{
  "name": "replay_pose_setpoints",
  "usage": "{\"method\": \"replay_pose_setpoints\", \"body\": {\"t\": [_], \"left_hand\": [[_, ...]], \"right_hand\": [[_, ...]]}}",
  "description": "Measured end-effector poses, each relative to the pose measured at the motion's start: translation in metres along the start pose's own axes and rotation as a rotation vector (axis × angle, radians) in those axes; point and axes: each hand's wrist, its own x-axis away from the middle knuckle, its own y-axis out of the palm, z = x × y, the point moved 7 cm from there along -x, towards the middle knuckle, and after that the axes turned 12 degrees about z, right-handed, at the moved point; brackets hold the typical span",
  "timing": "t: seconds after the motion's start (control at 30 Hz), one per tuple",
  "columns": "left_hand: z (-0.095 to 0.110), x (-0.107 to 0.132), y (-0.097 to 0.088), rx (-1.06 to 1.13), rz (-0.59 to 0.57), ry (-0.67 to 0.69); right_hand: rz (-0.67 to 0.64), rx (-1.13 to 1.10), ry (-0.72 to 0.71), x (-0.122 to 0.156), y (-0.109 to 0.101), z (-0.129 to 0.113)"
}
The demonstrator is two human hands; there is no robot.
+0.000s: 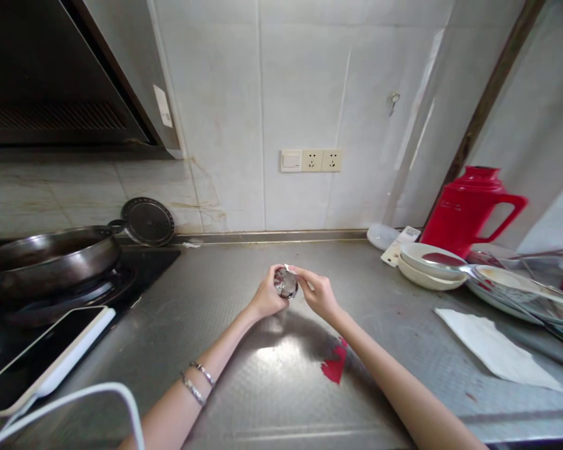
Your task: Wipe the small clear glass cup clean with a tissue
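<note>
My left hand (267, 295) is wrapped around a small, shiny round container (286, 284), which looks like a glass or a foil-lined cup. Its mouth faces me, and the contents cannot be made out clearly. At the container's upper rim, the fingers of my right hand (316, 290) are pinched together on a small white piece (288, 269), perhaps tissue or a wrapper edge. A torn red scrap (334, 364) lies on the steel counter (244, 400) near my right forearm.
Left, a metal pan (51, 256) sits on the stove, with a phone (42, 356) and white cable (94, 389) in front. Right are a red thermos (466, 212), stacked bowls (426, 275), a plate (488, 275) with utensils, and a white napkin (495, 350). A tiled wall stands behind.
</note>
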Motion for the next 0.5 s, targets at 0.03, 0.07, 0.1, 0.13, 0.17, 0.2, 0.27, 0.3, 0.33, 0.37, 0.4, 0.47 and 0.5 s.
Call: {"method": "replay_pose_setpoints", "body": {"t": [0.03, 0.07, 0.1, 0.13, 0.17, 0.2, 0.27, 0.3, 0.33, 0.37, 0.4, 0.47, 0.5], "left_hand": [[-0.001, -0.001, -0.002, -0.011, 0.012, 0.0], [-0.002, -0.001, -0.002, -0.016, 0.015, 0.0], [-0.002, -0.001, -0.003, -0.016, 0.011, 0.001], [-0.001, -0.001, -0.002, -0.013, 0.003, 0.002], [0.0, 0.0, -0.001, -0.007, -0.005, 0.004], [0.003, 0.0, 0.0, -0.001, -0.012, 0.009], [0.009, 0.001, 0.001, 0.01, -0.021, 0.023], [0.011, 0.002, 0.002, 0.017, -0.021, 0.026], [0.012, 0.002, 0.003, 0.022, -0.019, 0.021], [0.012, 0.002, 0.003, 0.024, -0.016, 0.008], [0.01, 0.002, 0.003, 0.024, -0.013, -0.012], [0.004, 0.002, 0.003, 0.023, -0.001, -0.06], [0.001, 0.001, 0.002, 0.025, 0.007, -0.08]], "right_hand": [[-0.016, -0.001, -0.043, 0.001, 0.0, -0.002], [-0.033, -0.005, -0.097, 0.003, 0.001, -0.006], [-0.052, -0.008, -0.154, 0.004, 0.001, -0.011], [-0.07, -0.01, -0.203, 0.006, 0.002, -0.015], [-0.085, -0.008, -0.238, 0.007, 0.003, -0.019], [-0.095, -0.006, -0.258, 0.008, 0.003, -0.021], [-0.09, -0.002, -0.24, 0.007, 0.003, -0.022], [-0.074, -0.001, -0.207, 0.005, 0.003, -0.02], [-0.049, 0.002, -0.163, 0.004, 0.002, -0.016], [-0.02, 0.005, -0.114, 0.002, 0.0, -0.012], [0.008, 0.008, -0.07, 0.001, -0.001, -0.008], [0.04, 0.012, -0.03, 0.0, -0.003, -0.004], [0.04, 0.015, -0.043, 0.001, -0.003, -0.004]]}}
